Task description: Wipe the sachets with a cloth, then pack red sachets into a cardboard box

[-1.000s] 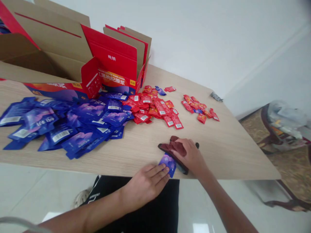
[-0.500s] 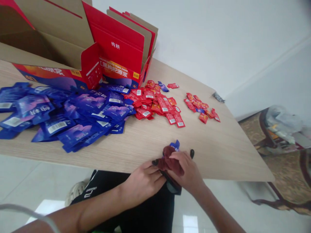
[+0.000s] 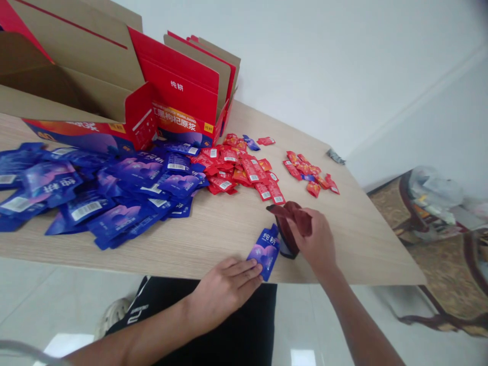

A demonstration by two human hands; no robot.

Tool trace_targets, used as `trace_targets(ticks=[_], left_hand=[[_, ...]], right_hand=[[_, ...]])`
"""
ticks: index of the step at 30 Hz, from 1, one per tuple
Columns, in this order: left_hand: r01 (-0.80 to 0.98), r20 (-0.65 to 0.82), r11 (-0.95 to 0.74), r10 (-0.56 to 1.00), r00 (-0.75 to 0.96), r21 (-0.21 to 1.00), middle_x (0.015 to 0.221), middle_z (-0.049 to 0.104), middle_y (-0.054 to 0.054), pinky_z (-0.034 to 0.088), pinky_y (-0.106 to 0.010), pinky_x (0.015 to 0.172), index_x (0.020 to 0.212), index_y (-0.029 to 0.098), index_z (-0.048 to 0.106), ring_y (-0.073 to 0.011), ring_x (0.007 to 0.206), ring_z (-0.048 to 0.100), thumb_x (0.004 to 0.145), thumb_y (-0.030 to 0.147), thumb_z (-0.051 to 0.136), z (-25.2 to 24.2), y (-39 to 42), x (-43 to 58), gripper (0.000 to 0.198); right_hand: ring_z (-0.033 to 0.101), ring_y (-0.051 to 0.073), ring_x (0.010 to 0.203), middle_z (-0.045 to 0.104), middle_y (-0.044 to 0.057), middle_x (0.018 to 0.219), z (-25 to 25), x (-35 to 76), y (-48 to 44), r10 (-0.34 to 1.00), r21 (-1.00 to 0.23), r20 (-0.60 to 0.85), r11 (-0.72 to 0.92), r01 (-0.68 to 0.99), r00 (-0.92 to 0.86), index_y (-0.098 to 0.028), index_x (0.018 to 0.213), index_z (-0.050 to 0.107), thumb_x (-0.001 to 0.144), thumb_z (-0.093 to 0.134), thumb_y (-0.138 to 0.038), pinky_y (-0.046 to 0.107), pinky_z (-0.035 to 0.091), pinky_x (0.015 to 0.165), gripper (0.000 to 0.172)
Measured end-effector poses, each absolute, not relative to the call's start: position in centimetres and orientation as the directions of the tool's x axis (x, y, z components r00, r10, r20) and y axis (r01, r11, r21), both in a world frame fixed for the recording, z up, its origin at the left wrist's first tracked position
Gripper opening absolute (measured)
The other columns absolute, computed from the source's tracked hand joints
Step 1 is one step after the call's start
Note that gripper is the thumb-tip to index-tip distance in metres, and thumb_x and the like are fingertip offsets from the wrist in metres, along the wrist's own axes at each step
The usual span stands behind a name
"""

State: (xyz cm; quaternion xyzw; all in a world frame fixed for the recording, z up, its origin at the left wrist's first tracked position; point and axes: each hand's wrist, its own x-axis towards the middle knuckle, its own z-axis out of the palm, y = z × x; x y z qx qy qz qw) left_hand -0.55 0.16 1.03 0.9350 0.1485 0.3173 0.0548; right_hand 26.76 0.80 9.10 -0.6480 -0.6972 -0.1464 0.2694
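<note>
My left hand (image 3: 232, 284) is at the table's near edge, its fingers together on the lower corner of a blue pouch (image 3: 265, 251) with a capped spout and white lettering. The thumb is hidden. Just right of the pouch, my right hand (image 3: 314, 236) is closed around a dark red-brown object (image 3: 292, 231) with a black tip and a black-edged base; its kind is not clear. This object is tilted and close against the pouch.
Many blue pouches (image 3: 129, 213) are heaped on the left of the table (image 3: 354, 244). Beside them lie red sachets (image 3: 253, 170), and a smaller red group (image 3: 310, 173) sits farther right. Open cardboard boxes (image 3: 183, 86) stand behind. A grey scrap (image 3: 335, 156) lies near the wall.
My right hand has lifted the red-brown object up and right, off the blue pouch. The pouch now shows almost whole, with my left fingers on its corner. The view has shifted slightly.
</note>
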Motion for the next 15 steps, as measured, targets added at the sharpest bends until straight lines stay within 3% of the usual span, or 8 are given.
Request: trace_targets(ticks=[2,6,8,11,15], left_hand=[[0.235,0.574,-0.950,0.312,0.757,0.207,0.133,0.073,-0.004,0.048,-0.034,0.107,0.128,0.020,0.067,-0.0176,0.126,0.065,0.109,0.018,0.047,1.3,0.2,-0.5,0.027],[0.221,0.584,-0.947,0.317,0.747,0.231,0.096,0.080,-0.002,0.054,-0.033,0.095,0.102,0.017,0.072,-0.0184,0.094,0.074,0.107,0.016,0.047,1.7,0.3,-0.3,0.026],[0.223,0.613,-0.949,0.313,0.725,0.222,0.104,0.080,-0.003,0.053,-0.034,0.096,0.109,0.016,0.072,-0.0185,0.098,0.074,0.108,0.015,0.045,1.8,0.3,-0.3,0.028],[0.239,0.638,-0.952,0.306,0.707,0.192,0.130,0.075,-0.004,0.050,-0.033,0.103,0.125,0.017,0.068,-0.0175,0.121,0.068,0.111,0.016,0.040,1.8,0.1,-0.5,0.032],[0.253,0.625,-0.953,0.301,0.720,0.167,0.133,0.074,0.001,0.049,-0.032,0.103,0.125,0.020,0.068,-0.0156,0.125,0.066,0.112,0.019,0.039,1.5,0.1,-0.6,0.032]], right_hand=[[0.064,0.030,0.100,0.068,0.011,0.112,9.3,24.9,-1.3,0.834,-0.236,0.549,0.222,0.946,-0.059,-0.024,0.122,0.055,0.097,0.066,-0.042,0.043,0.053,0.085,0.033],[0.065,0.027,0.101,0.070,0.008,0.110,7.7,21.8,-3.6,0.902,-0.336,0.302,0.404,0.851,-0.309,-0.027,0.118,0.056,0.095,0.068,-0.035,0.039,0.055,0.084,0.028],[0.065,0.027,0.100,0.070,0.008,0.108,6.6,21.8,-2.9,0.911,-0.328,0.295,0.381,0.865,-0.289,-0.026,0.115,0.056,0.094,0.069,-0.034,0.040,0.055,0.085,0.026],[0.064,0.028,0.099,0.070,0.008,0.107,5.7,23.8,-0.2,0.930,-0.265,0.313,0.279,0.923,-0.191,-0.025,0.114,0.057,0.095,0.070,-0.039,0.043,0.054,0.086,0.027],[0.063,0.031,0.101,0.070,0.011,0.109,6.3,27.4,3.3,0.934,-0.146,0.341,0.168,0.975,-0.109,-0.023,0.116,0.059,0.099,0.062,-0.044,0.045,0.053,0.088,0.028]])
